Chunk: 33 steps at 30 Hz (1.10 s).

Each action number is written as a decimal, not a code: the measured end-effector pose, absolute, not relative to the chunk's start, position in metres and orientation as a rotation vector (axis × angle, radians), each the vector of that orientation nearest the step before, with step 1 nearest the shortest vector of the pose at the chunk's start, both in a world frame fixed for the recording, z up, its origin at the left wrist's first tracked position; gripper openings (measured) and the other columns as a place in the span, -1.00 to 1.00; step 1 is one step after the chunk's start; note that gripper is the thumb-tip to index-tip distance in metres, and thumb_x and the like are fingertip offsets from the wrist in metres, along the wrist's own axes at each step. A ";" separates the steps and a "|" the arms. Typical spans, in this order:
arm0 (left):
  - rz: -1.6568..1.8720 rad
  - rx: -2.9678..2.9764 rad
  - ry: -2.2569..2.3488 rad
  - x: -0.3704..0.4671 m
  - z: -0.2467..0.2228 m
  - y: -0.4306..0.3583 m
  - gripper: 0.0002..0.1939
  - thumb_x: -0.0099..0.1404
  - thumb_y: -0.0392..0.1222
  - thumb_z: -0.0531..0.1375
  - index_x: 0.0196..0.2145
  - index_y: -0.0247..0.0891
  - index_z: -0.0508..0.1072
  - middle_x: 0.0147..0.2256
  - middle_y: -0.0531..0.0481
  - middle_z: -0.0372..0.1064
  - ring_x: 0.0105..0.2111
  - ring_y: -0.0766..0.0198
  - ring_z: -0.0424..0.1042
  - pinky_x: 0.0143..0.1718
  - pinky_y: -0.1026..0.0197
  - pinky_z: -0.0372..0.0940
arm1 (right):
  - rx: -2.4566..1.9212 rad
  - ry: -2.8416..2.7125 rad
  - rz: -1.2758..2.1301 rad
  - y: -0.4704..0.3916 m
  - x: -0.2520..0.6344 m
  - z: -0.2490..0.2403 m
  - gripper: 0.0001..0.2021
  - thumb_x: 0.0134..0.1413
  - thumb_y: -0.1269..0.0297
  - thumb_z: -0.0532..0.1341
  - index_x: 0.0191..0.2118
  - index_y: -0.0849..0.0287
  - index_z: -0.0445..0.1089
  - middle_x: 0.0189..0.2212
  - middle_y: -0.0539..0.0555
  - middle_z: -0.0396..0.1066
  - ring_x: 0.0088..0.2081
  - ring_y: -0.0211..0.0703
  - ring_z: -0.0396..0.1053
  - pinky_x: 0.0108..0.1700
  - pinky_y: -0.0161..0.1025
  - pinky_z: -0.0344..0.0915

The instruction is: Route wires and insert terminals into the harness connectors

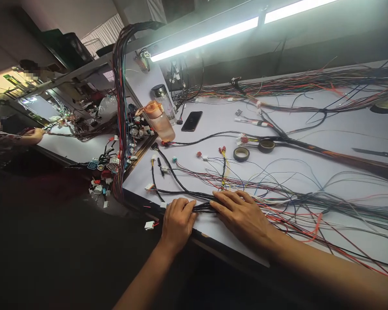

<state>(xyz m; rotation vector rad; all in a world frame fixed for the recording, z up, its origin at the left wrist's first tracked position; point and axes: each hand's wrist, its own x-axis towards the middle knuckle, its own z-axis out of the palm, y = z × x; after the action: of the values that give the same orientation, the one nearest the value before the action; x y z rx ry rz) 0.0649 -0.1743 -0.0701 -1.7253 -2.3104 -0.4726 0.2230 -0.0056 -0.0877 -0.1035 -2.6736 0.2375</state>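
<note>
Workshop for wiring harnesses, as we judge it. We count the evidence: one long white-topped bench [210, 148]; on it, coloured wires [310, 82] in loose runs, black cable branches [202, 208] ending in plugs, and rolls of tape [241, 159]. Fixed over the bench — one lit tube lamp [210, 38]. At its left end we enter a thick hanging wire bundle [118, 82] and a cluster of connectors [140, 128]. Further off — a second bench [93, 148], brightly lit, where we record another person's hand [34, 136] at tangled wiring [73, 128].

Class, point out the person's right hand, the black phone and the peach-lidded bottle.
Right hand [241, 214], head view: back of the hand.
Black phone [192, 121], head view: middle of the screen.
Peach-lidded bottle [162, 125], head view: body below the lid.
</note>
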 end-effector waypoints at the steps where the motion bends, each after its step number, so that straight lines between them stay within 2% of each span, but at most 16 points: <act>1: -0.480 -1.728 -2.316 0.064 -0.070 -0.176 -0.72 0.34 -0.13 0.10 -0.04 -0.28 0.42 -0.23 -0.17 0.37 -0.21 0.11 0.34 -0.23 0.05 0.28 | -0.104 -2.679 0.238 -0.006 0.223 -0.088 -0.73 0.27 0.40 0.14 0.06 0.09 0.34 0.14 0.09 0.27 0.11 -0.06 0.22 0.09 -0.03 0.09; 5: -0.479 -1.769 -2.318 0.058 -0.066 -0.186 -0.58 0.30 0.01 0.16 0.03 -0.25 0.37 -0.08 -0.17 0.37 -0.07 0.08 0.33 -0.05 0.01 0.26 | -0.108 -2.695 0.236 -0.006 0.225 -0.088 -0.71 0.27 0.39 0.14 0.08 0.11 0.33 0.14 0.09 0.26 0.11 -0.04 0.21 0.11 -0.02 0.08; 9: -0.458 -1.782 -2.286 0.046 -0.063 -0.199 -0.59 0.33 -0.05 0.13 0.09 -0.25 0.32 0.01 -0.17 0.35 0.04 0.07 0.29 0.09 -0.03 0.19 | -0.101 -2.687 0.233 -0.005 0.225 -0.088 -0.72 0.27 0.38 0.14 0.07 0.10 0.33 0.13 0.08 0.28 0.11 -0.06 0.22 0.09 -0.03 0.10; 15: -0.359 -1.841 -2.235 0.020 -0.056 -0.206 -0.65 0.36 -0.13 0.10 0.07 -0.23 0.33 0.00 -0.11 0.39 0.06 0.11 0.30 0.20 -0.11 0.02 | -0.111 -2.668 0.231 -0.006 0.223 -0.090 -0.72 0.26 0.40 0.14 0.06 0.11 0.34 0.12 0.09 0.29 0.10 -0.07 0.23 0.08 -0.04 0.11; 17: -0.350 -1.843 -2.240 0.012 -0.053 -0.205 -0.69 0.37 -0.13 0.09 0.02 -0.24 0.37 -0.02 -0.11 0.39 0.06 0.10 0.29 0.20 -0.10 0.03 | -0.117 -2.658 0.236 -0.006 0.223 -0.090 -0.73 0.26 0.39 0.14 0.06 0.11 0.34 0.12 0.08 0.29 0.10 -0.07 0.22 0.08 -0.04 0.10; 20: -0.337 -1.811 -2.290 0.003 -0.048 -0.201 -0.76 0.37 -0.11 0.08 -0.09 -0.22 0.43 -0.10 -0.08 0.42 -0.06 0.15 0.36 0.12 -0.04 0.11 | -0.115 -2.638 0.242 -0.006 0.222 -0.090 -0.74 0.27 0.38 0.13 0.04 0.12 0.35 0.11 0.08 0.30 0.09 -0.08 0.23 0.08 -0.04 0.10; 26: -0.347 -1.820 -2.356 -0.009 -0.044 -0.198 -0.77 0.37 -0.06 0.07 -0.22 -0.21 0.46 -0.22 -0.08 0.41 -0.20 0.19 0.37 -0.08 0.07 0.22 | -0.121 -2.669 0.241 -0.006 0.223 -0.085 -0.74 0.26 0.41 0.13 0.05 0.12 0.35 0.11 0.09 0.30 0.09 -0.08 0.24 0.07 -0.04 0.12; 28: -0.377 -1.843 -2.388 -0.013 -0.046 -0.201 -0.76 0.37 -0.05 0.06 -0.27 -0.21 0.45 -0.24 -0.07 0.41 -0.20 0.19 0.38 -0.04 0.06 0.21 | -0.124 -2.678 0.243 -0.006 0.223 -0.082 -0.74 0.26 0.41 0.13 0.04 0.11 0.35 0.11 0.08 0.30 0.09 -0.07 0.23 0.06 -0.04 0.13; 31: -0.384 -1.875 -2.441 -0.018 -0.050 -0.206 -0.74 0.37 -0.02 0.03 -0.29 -0.20 0.43 -0.07 -0.11 0.41 -0.02 0.13 0.36 0.15 -0.05 0.08 | -0.120 -2.679 0.237 -0.005 0.224 -0.079 -0.75 0.27 0.40 0.12 0.03 0.12 0.35 0.11 0.08 0.30 0.08 -0.06 0.24 0.05 -0.05 0.14; 33: -0.354 -1.866 -2.473 -0.020 -0.054 -0.209 -0.70 0.37 0.03 0.02 -0.25 -0.20 0.43 0.08 -0.15 0.33 0.11 0.08 0.28 0.19 -0.10 0.03 | -0.118 -2.677 0.223 -0.005 0.223 -0.078 -0.75 0.26 0.40 0.13 0.03 0.13 0.36 0.10 0.10 0.30 0.07 -0.06 0.25 0.03 -0.06 0.16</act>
<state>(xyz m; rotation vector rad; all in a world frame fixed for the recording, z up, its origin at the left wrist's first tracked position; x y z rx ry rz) -0.0198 -0.2094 -0.0539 -1.8656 -2.4734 -0.3539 0.2232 -0.0048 -0.0782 -0.1181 -2.6773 0.2234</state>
